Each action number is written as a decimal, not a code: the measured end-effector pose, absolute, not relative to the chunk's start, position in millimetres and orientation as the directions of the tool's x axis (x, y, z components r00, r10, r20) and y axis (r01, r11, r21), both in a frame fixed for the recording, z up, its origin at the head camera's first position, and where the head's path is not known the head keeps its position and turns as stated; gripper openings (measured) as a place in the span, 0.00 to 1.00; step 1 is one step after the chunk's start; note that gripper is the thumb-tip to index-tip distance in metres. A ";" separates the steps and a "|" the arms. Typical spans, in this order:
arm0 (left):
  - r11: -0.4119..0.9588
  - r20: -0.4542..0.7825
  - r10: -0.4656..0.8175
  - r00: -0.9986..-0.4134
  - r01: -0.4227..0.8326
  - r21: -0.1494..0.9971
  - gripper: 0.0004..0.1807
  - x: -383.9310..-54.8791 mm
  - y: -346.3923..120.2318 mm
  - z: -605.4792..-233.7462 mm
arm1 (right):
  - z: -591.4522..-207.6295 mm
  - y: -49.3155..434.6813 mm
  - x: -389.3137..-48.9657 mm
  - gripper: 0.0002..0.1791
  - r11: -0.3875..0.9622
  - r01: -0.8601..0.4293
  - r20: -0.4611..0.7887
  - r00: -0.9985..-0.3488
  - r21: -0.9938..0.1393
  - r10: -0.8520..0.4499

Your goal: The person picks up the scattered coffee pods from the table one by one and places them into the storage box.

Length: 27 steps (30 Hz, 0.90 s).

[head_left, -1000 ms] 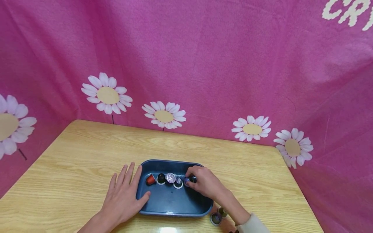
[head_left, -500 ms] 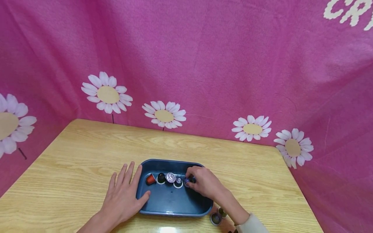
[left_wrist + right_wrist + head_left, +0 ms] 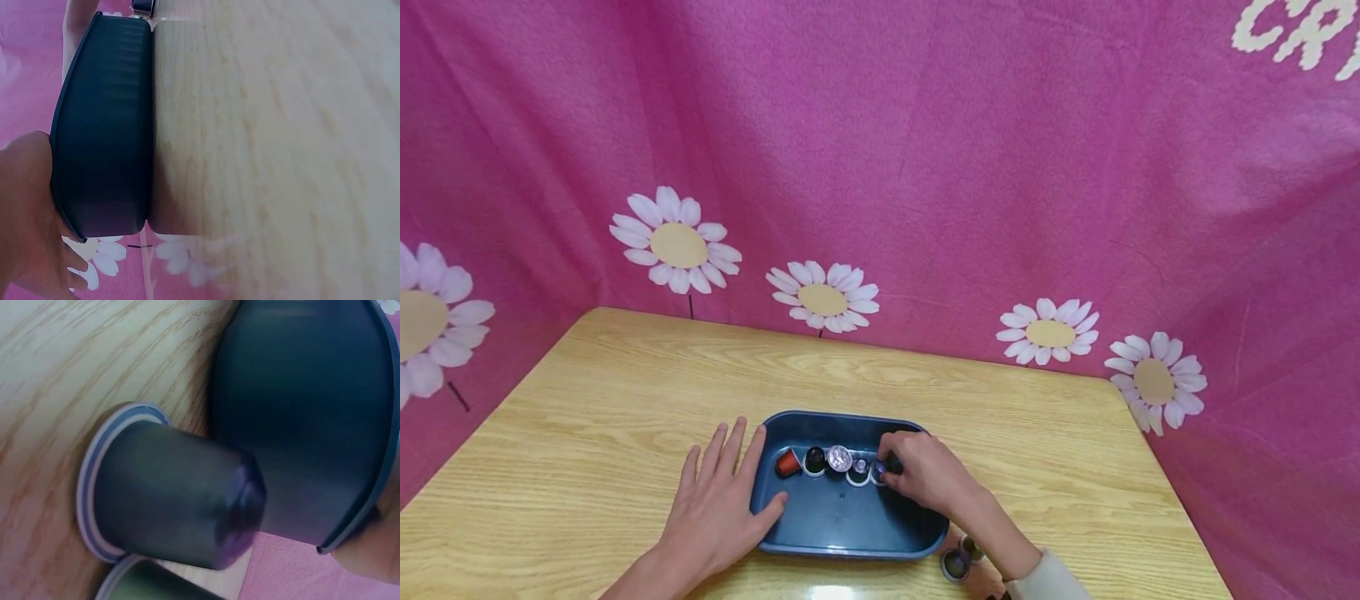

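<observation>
A dark blue plastic tray (image 3: 842,533) stands on the table. Inside it a row of coffee capsules runs along the middle: a red capsule (image 3: 787,463) lying on its side, a black capsule (image 3: 815,460), one showing its silver lid (image 3: 839,457), and a dark capsule (image 3: 860,472) standing on its rim. At the row's right end my right hand (image 3: 925,471) pinches a purple-blue capsule (image 3: 879,472), partly hidden by the fingers. My left hand (image 3: 722,508) lies with fingers spread at the tray's left edge, thumb over the rim; the left wrist view shows it beside the tray wall (image 3: 106,125).
Outside the tray's near right corner, under my right forearm, stand a dark purple capsule (image 3: 955,564) and an olive-green capsule (image 3: 972,547). The wooden table (image 3: 1037,433) meets a pink curtain (image 3: 925,167) printed with daisies at the back and sides.
The purple-blue capsule sits slightly lower, with more of its pale rim showing beside the right fingers. The left hand and tray stay where they were.
</observation>
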State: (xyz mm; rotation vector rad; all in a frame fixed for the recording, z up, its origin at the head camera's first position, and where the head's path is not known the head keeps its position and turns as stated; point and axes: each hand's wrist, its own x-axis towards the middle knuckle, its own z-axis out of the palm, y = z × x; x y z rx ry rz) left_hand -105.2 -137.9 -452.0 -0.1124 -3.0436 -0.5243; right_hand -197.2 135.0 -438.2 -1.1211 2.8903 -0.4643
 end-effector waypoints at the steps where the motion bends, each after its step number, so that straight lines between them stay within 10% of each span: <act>1: 0.940 0.063 0.063 -0.996 0.080 0.332 0.49 -105.1 -137.9 -451.9 | -438.3 135.1 -197.2 0.09 0.700 -0.659 0.100 -0.744 -0.275 -0.661; 27: 0.937 0.086 0.071 -0.994 0.096 0.335 0.48 -104.3 -138.8 -452.0 | -416.2 193.4 -178.7 0.17 0.691 -0.554 0.287 -0.832 -0.465 -0.474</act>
